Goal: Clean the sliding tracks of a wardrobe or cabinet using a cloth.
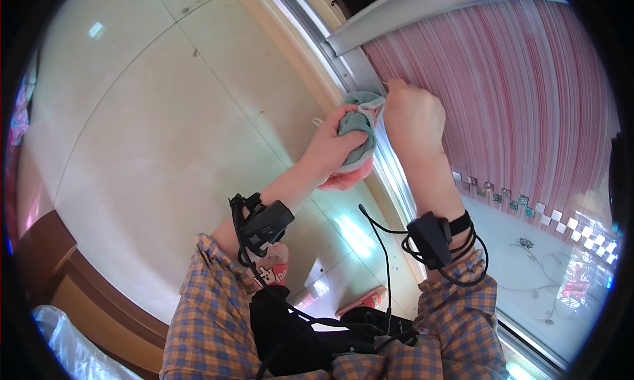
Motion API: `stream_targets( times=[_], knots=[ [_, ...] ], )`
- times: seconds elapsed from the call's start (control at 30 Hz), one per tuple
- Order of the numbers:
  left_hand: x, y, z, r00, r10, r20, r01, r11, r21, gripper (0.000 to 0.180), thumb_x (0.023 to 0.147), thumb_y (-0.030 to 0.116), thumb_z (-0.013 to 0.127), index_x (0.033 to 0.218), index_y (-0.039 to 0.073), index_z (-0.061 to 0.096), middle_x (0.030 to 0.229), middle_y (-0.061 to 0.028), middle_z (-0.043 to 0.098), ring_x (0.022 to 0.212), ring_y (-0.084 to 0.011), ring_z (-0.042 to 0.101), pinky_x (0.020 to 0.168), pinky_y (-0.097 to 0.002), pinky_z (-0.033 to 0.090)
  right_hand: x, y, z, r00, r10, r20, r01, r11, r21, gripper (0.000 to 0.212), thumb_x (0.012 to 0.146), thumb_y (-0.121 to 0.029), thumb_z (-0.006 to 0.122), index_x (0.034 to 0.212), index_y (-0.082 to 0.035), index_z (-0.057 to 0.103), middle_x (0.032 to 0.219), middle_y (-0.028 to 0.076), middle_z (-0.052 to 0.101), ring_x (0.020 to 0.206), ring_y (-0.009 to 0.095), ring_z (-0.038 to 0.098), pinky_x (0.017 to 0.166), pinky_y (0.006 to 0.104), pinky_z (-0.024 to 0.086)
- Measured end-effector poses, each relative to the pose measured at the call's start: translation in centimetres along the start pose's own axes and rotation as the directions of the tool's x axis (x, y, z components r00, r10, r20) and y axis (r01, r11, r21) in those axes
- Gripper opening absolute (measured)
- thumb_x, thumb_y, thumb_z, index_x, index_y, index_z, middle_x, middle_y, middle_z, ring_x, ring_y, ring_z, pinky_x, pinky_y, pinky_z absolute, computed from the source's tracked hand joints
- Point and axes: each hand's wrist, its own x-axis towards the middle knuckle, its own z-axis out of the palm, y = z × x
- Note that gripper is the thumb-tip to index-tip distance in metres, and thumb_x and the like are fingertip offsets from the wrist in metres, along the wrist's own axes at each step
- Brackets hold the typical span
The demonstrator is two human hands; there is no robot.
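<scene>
My left hand (335, 142) is wrapped round a bunched, fluffy cloth (356, 127), green with a pale edging. A pink part of it hangs below my palm. The upper end of the cloth touches the silver metal frame (350, 66) of a doorway. Just right of the cloth, my right hand (415, 119) is closed, its knuckles up, at the edge of a pink-striped panel (502, 83). Its fingertips are turned away from view, so what they grip, if anything, is hidden.
Glossy pale floor tiles (145, 136) spread out on the left. A brown wooden piece of furniture (99, 294) and a clear plastic bag (72, 344) are at the lower left. Black devices with cables (267, 221) are strapped to both wrists. Red slippers (362, 301) show below.
</scene>
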Motion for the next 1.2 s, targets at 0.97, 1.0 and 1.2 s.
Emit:
stream_targets(
  times=[0.97, 1.0, 1.2],
  knots=[
    [-7.3, 1.6, 0.6, 0.992, 0.013, -0.129, -0.065, 0.911, -0.407, 0.041, 0.085, 0.021, 0.048, 0.121, 0.002, 0.052, 0.117, -0.0160, 0.058, 0.104, -0.0285, 0.059, 0.097, -0.0409, 0.045, -9.8, 1.4, -1.2, 0.930, 0.368, 0.016, -0.234, 0.558, 0.796, 0.006, 0.081, -0.004, 0.061, 0.085, -0.003, 0.066, 0.065, 0.012, 0.063, 0.055, 0.030, 0.061, 0.050, 0.0355, 0.047],
    [-7.4, 0.9, -0.3, 0.991, 0.018, -0.132, -0.069, 0.915, -0.397, 0.041, 0.085, 0.021, 0.048, 0.121, 0.002, 0.052, 0.117, -0.0160, 0.058, 0.104, -0.0285, 0.059, 0.097, -0.0409, 0.045, -9.7, 1.0, -1.7, 0.929, 0.369, 0.013, -0.230, 0.550, 0.803, 0.006, 0.081, -0.004, 0.061, 0.085, -0.003, 0.066, 0.065, 0.012, 0.063, 0.055, 0.030, 0.061, 0.050, 0.0355, 0.047],
    [-7.7, -1.5, 1.7, 0.960, -0.275, 0.058, 0.263, 0.810, -0.524, 0.044, 0.094, 0.027, 0.044, 0.127, -0.003, 0.047, 0.129, -0.0158, 0.052, 0.118, -0.0270, 0.052, 0.102, -0.0387, 0.041, -9.6, -0.1, -1.2, 0.935, 0.222, 0.275, -0.262, -0.086, 0.961, 0.015, 0.085, 0.000, 0.062, 0.099, 0.000, 0.066, 0.080, 0.009, 0.066, 0.063, 0.011, 0.060, 0.057, 0.0256, 0.047]
  ],
)
